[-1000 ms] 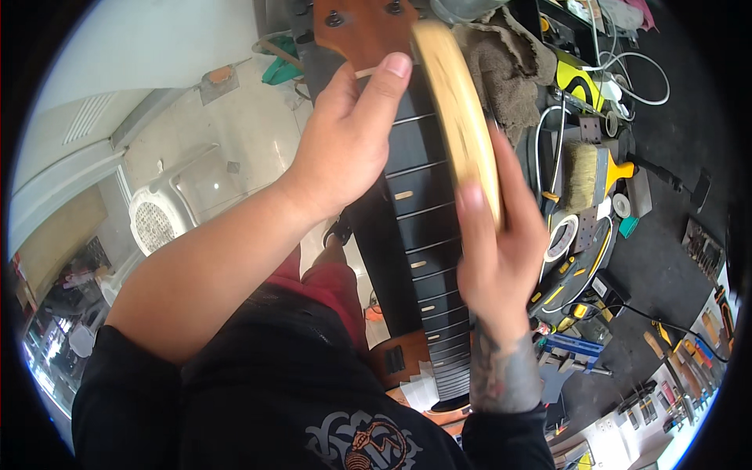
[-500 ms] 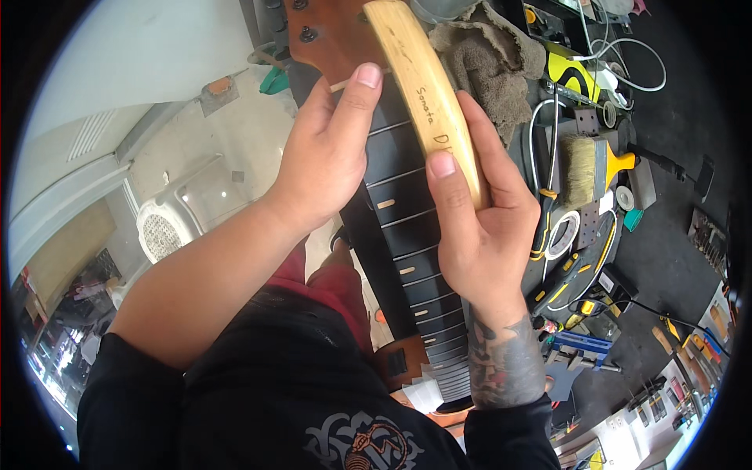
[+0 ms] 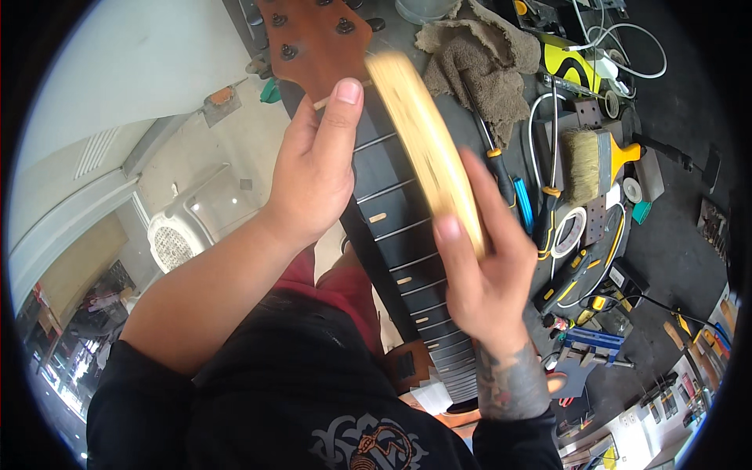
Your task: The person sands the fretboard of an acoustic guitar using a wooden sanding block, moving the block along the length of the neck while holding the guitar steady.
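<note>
**Wooden block held over a guitar neck**

A long pale wooden block point(image 3: 427, 149), blurred in the picture, lies along the dark fretboard point(image 3: 395, 235) of a guitar neck, running from about 11 o'clock near the headstock point(image 3: 313, 39) down toward the centre of the view. The right hand point(image 3: 482, 274) grips the block's lower end, fingers wrapped up along its right side and thumb on the near face. The left hand point(image 3: 313, 168) is curled around the neck from the left, its thumb stretched up beside the block's upper end; whether the thumb touches the block cannot be told. The brown headstock with its dark tuning pegs sits at 12 o'clock. The fretboard carries pale inlay marks and metal frets, and runs down to 5 o'clock.

On the dark bench point(image 3: 674, 235) to the right, at 1 o'clock, lies a crumpled brown cloth point(image 3: 478, 63). At 2 o'clock lies a brush point(image 3: 595, 160) with pale bristles and a yellow handle, with a white cable point(image 3: 619, 47) above it. A screwdriver point(image 3: 493, 160) lies just right of the block, a roll of tape point(image 3: 568, 233) at 3 o'clock, and a small blue vise point(image 3: 591, 348) at 4 o'clock.
</note>
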### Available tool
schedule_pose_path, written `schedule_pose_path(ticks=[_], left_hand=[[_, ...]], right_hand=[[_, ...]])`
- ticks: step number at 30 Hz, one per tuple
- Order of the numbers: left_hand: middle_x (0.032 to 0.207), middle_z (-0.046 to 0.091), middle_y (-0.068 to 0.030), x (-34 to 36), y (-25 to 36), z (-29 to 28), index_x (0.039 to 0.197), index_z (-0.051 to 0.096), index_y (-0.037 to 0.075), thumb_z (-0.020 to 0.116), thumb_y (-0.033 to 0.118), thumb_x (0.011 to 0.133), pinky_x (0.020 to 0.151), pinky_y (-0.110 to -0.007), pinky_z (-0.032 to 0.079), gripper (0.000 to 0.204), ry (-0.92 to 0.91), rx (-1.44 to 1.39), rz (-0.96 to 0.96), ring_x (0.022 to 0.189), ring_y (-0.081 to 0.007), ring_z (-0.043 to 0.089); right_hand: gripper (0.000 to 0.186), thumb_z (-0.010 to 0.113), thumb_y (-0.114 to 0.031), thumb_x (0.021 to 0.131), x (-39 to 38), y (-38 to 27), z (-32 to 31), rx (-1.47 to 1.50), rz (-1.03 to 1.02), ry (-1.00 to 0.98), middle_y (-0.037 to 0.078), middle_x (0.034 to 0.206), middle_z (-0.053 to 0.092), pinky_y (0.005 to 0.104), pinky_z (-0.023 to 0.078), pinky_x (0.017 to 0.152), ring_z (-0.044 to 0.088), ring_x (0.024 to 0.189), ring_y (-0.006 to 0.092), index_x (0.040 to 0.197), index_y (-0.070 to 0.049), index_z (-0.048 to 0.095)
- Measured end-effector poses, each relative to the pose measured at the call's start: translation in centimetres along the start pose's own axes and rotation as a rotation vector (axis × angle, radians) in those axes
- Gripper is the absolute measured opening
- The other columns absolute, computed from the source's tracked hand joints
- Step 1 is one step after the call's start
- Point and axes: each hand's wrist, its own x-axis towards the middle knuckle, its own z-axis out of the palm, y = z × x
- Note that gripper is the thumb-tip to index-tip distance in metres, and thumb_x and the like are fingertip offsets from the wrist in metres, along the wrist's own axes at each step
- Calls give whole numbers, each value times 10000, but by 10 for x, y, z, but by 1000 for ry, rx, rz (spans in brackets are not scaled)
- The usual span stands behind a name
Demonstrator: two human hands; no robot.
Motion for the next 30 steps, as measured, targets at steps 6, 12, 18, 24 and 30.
schedule_pose_path(ticks=[6,12,18,24,30], left_hand=[[1081,695,-46,-1,3,1,1268,587,-21,470,396,1114,859,-240,493,460,-77,-35,-44,968,-94,623],[1163,689,-105,6,5,-2,1293,565,-30,444,396,1119,880,-272,528,476,-218,-83,-17,989,-134,670],[1174,653,-119,-6,21,-9,1327,532,-25,335,404,1140,973,-292,491,507,-91,111,-114,1066,-149,620],[1359,475,-112,-17,51,-60,1415,432,15,731,321,963,1126,-450,311,623,37,791,433,1303,-224,423],[1452,513,-196,44,117,-11,1255,675,89,795,409,865,1211,-536,241,518,-780,1545,815,1427,-374,399]], right_hand=[[504,717,-76,936,-25,2,-16,-53,-38,-3,220,1184,705,339,528,919,701,1047,260,1391,86,574],[489,700,-103,980,33,-1,10,162,-85,134,179,1223,697,296,523,931,655,1082,165,1410,82,558],[688,621,-288,1006,-42,36,-48,127,213,270,110,1216,662,213,456,683,576,818,77,1540,76,389],[747,671,-352,983,-70,41,-53,310,372,398,60,1199,659,196,429,685,553,810,56,1532,78,401],[731,667,-315,957,-97,35,-74,144,411,344,249,1405,592,360,411,1116,587,1280,269,1469,154,441]])
